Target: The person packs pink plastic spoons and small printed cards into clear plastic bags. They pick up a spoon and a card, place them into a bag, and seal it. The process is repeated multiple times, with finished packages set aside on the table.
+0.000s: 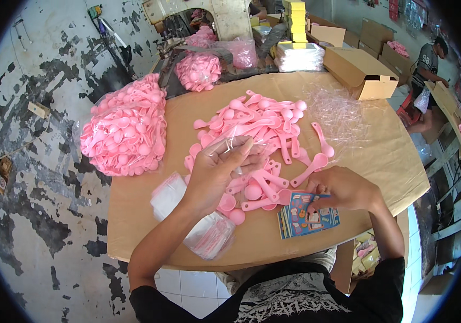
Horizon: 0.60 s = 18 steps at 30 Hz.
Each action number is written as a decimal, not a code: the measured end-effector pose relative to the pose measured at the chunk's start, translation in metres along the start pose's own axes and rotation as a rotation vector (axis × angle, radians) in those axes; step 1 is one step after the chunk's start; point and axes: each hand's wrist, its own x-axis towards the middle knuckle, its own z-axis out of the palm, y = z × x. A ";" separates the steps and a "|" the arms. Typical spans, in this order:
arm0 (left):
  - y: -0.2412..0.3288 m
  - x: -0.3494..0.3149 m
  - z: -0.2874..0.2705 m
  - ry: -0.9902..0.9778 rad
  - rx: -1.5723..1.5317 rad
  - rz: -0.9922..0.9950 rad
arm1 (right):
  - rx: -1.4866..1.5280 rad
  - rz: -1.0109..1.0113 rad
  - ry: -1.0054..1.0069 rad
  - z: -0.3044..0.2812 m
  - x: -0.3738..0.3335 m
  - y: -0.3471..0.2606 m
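My left hand is raised over the spoon heap, fingers curled round what looks like a small clear plastic bag. Glare and transparency hide most of its outline. At the near right, my right hand bends over a stack of blue printed cards, its fingertips closed on the top card. Behind both hands spreads a loose heap of pink plastic measuring spoons. One spoon lies just beyond my right fingers. Beneath my left forearm are stacked clear plastic bags.
A big clear sack of pink spoons stands at the table's left. Thin clear bags are scattered at the right, before an open cardboard box. Brown paper covers the table. Another person sits at the far right.
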 end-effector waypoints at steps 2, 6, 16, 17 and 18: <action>-0.001 0.010 0.006 0.000 0.020 0.013 | -0.035 0.030 0.004 -0.003 0.000 0.003; -0.003 0.029 0.018 -0.047 -0.047 0.044 | -0.039 -0.034 0.180 -0.006 0.008 0.012; -0.002 0.049 0.029 -0.102 -0.044 0.112 | 0.531 -0.024 0.560 -0.009 0.048 -0.011; -0.002 0.050 0.028 -0.110 -0.042 0.126 | 0.505 -0.058 0.590 -0.004 0.051 -0.005; -0.002 0.050 0.030 -0.113 -0.049 0.162 | 0.506 -0.059 0.583 -0.002 0.050 -0.007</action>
